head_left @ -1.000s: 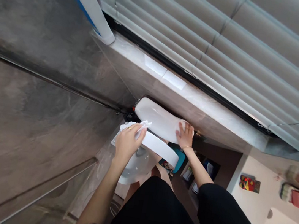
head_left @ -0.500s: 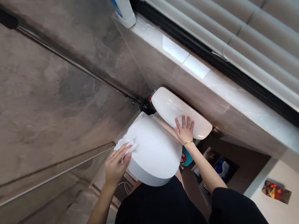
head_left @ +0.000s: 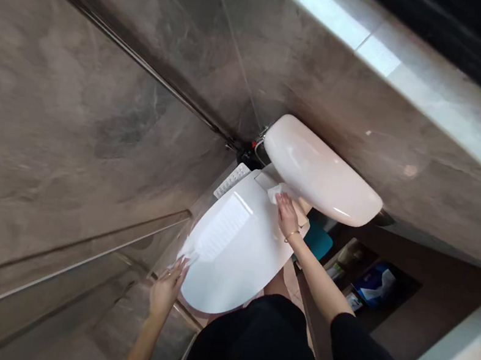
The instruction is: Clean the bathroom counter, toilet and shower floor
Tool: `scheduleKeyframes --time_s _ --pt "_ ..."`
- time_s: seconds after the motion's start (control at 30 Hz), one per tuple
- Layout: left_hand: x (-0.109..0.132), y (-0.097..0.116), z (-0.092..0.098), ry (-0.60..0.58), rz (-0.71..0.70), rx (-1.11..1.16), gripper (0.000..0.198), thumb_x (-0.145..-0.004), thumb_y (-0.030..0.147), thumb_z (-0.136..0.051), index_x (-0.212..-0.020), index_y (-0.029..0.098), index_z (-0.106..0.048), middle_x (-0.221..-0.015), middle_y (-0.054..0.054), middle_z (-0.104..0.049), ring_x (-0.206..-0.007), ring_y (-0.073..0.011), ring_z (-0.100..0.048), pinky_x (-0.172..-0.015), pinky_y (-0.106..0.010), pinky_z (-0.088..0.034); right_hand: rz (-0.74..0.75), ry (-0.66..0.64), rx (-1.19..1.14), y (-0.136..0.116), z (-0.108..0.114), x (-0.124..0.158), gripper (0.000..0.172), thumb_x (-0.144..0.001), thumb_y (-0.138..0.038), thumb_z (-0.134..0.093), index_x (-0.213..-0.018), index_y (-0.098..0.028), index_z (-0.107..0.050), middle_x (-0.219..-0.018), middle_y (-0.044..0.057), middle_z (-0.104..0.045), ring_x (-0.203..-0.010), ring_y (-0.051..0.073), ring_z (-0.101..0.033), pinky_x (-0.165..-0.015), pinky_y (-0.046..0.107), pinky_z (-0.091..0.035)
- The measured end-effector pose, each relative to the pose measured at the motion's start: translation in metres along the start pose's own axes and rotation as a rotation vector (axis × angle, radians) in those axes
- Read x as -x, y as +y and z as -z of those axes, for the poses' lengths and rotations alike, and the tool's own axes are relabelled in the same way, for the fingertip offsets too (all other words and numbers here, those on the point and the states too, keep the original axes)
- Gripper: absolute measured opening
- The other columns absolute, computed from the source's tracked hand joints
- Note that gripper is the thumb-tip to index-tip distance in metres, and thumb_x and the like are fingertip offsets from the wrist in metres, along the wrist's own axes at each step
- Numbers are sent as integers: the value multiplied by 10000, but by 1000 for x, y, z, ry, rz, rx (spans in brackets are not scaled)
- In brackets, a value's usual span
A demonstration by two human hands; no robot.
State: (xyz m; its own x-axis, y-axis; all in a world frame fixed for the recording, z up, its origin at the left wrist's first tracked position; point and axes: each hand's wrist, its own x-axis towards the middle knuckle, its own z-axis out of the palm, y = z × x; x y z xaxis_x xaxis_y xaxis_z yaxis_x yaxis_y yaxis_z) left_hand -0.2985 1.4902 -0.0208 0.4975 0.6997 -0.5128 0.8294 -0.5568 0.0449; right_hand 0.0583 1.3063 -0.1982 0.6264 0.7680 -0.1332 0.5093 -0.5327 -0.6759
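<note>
A white toilet lid lies closed in the middle of the view, with the white tank behind it. My left hand is at the lid's left edge, its fingers pinching a crumpled white tissue. At the back of the lid, near the hinge, my right hand presses a small folded white tissue against the surface. A white side panel with buttons sits left of the lid.
A metal pole leans along the marbled wall on the left. Below it runs a glass panel's edge. A window sill crosses the upper right. A dark cabinet niche holds a blue-and-white packet.
My right hand has moved from the tank down to the back of the lid. My left hand stays at the left edge with its tissue. The camera view has shifted lower.
</note>
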Motion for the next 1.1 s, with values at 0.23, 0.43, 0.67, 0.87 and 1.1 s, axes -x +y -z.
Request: scheduleKeyframes --time_s 0.23,0.43,0.67,0.87,1.1 --pt "-31 -26 -67 -92 43 -92 369 -966 331 -472 -1279 253 -651 -1366 -58 -602 -1166 -227 -641 -1017 -314 -492 -153 -171 44 73 -87 5 492 -988 -259 -332 -1433 -100 -472 -1505 116 -460 -1455 195 -332 -1221 410 -264" --pt "-47 -19 -90 -135 99 -87 430 -1003 336 -393 -1329 165 -615 -1392 -100 -569 -1187 -247 -626 -1001 -331 -495 -500 55 -26 97 -65 112 514 -934 -227 -368 -1387 -32 -510 -1493 211 -443 -1443 262 -352 -1177 496 -315" --pt "-63 -30 -112 -199 79 -53 441 -1000 341 -389 -1329 157 -618 -1408 -97 -556 -1164 -259 -631 -956 -322 -508 -881 586 -347 68 -66 81 572 -860 -282 -321 -1312 -24 -558 -1253 229 -636 -1162 302 -623 -982 528 -503" --pt "-78 -24 -116 -258 187 65 450 -994 351 -389 -1309 140 -631 -1365 -136 -591 -1140 -297 -638 -933 -366 -503 -451 470 -686 9 21 85 633 -877 -251 -257 -1465 -68 -403 -1264 208 -619 -1124 295 -654 -918 547 -550" --pt "-83 -19 -107 -279 197 100 469 -974 360 -391 -1303 132 -638 -1307 -180 -624 -1066 -326 -664 -885 -401 -510 -147 682 94 -53 117 -10 518 -930 -256 -391 -1439 -162 -421 -1433 123 -497 -1366 240 -433 -1162 520 -340"
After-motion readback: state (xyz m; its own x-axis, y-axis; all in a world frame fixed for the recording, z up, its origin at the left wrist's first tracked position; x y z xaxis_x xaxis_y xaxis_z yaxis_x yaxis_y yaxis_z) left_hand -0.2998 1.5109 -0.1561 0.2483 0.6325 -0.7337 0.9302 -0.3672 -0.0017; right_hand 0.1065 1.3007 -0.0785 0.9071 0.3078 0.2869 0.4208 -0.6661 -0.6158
